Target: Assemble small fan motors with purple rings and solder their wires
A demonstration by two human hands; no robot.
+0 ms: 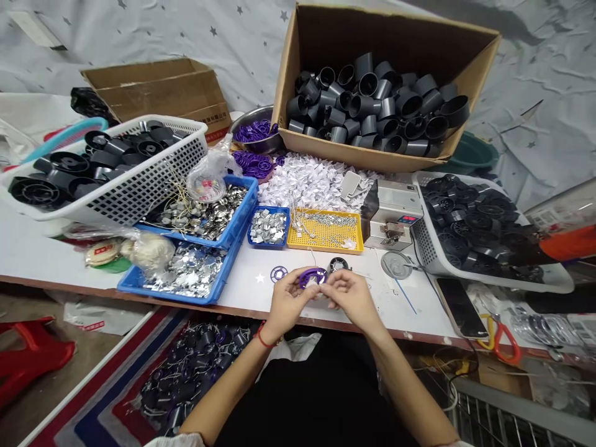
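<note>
My left hand [289, 299] is closed on the edge of a purple plastic disc [307, 273] above the table's front edge. My right hand [350, 297] pinches at the other side of the disc, where a small white piece [315, 280] shows between the fingertips; how it sits in the disc I cannot make out. Just behind my right fingers lies a black round part [338, 264]. Left of my hands, another purple disc [279, 274] and a white star [260, 279] lie flat on the table.
Blue trays [218, 292] of metal pieces and a yellow tray [326, 246] of small parts stand ahead. A small machine [393, 211] is right of them. A cardboard box [363, 151] of grey cups is at the back. A phone [460, 307] and scissors [507, 341] lie at right.
</note>
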